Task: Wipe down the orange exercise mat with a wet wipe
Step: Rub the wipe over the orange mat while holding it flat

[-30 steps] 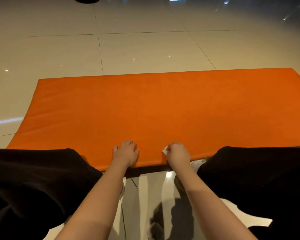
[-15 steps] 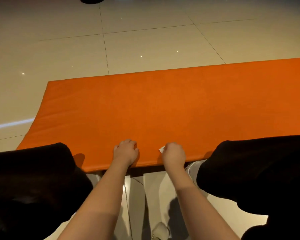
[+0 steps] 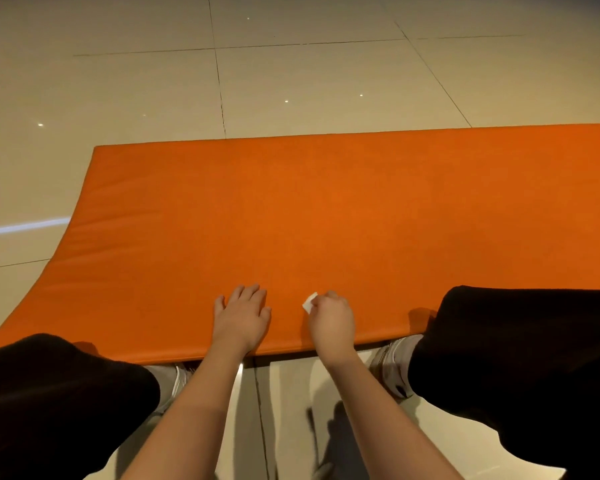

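The orange exercise mat (image 3: 326, 216) lies flat on the tiled floor and runs off the right edge of the view. My left hand (image 3: 241, 315) rests palm down on the mat near its front edge, fingers straight. My right hand (image 3: 331, 318) sits beside it, fingers curled round a small white wet wipe (image 3: 309, 302); only a corner of the wipe shows at the knuckles. Both hands lie just inside the near edge, a short gap between them.
My knees in black trousers (image 3: 520, 358) flank the arms, the left knee (image 3: 59, 386) over the mat's front left corner. Grey shoes (image 3: 390, 362) stand on the glossy beige floor tiles (image 3: 146, 91) just before the mat.
The view has tilted down and left, so the mat sits lower and larger. My left hand has flattened from curled fingers to a flat palm and both hands have slid a little further onto the mat.
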Tool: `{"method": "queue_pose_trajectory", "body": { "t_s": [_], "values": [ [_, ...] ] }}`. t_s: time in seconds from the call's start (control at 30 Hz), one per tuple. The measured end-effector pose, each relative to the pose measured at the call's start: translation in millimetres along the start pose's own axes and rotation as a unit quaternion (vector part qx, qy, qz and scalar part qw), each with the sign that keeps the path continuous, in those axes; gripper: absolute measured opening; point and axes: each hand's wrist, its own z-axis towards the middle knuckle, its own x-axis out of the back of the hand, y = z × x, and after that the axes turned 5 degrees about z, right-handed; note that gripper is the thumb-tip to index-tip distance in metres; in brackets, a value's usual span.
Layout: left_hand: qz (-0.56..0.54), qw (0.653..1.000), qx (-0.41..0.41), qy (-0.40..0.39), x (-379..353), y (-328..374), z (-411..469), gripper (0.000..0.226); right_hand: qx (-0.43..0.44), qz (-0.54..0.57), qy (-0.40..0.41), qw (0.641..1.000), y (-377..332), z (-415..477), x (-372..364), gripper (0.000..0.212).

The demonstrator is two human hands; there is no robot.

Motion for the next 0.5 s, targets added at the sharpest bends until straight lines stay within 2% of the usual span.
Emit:
{"method": "queue_pose_trajectory", "body": {
  "t_s": [0.1,0.23,0.3,0.37,0.5],
  "values": [
    [-0.001,1.000,-0.001,-0.005,2.1,0.4,2.3,0.051,0.052,0.008,-0.040,0.998,-4.0,11.8,-5.9,0.028],
    [-0.019,1.000,-0.006,0.000,8.0,-6.7,14.9,0.052,-0.014,-0.081,0.020,0.996,17.7,34.0,7.4,0.027],
    [-0.025,1.000,0.008,-0.002,7.9,-9.8,21.7,0.055,-0.034,-0.089,0.033,0.995,16.8,36.5,5.9,0.028],
    [-0.015,1.000,0.018,-0.001,3.2,-8.5,22.5,0.056,-0.019,-0.043,-0.005,0.999,6.4,37.0,-4.9,0.030],
    [-0.002,1.000,0.022,0.022,-4.0,-5.0,18.5,0.056,0.068,-0.004,-0.067,0.995,4.2,54.5,-14.3,0.027]
  ]
}}
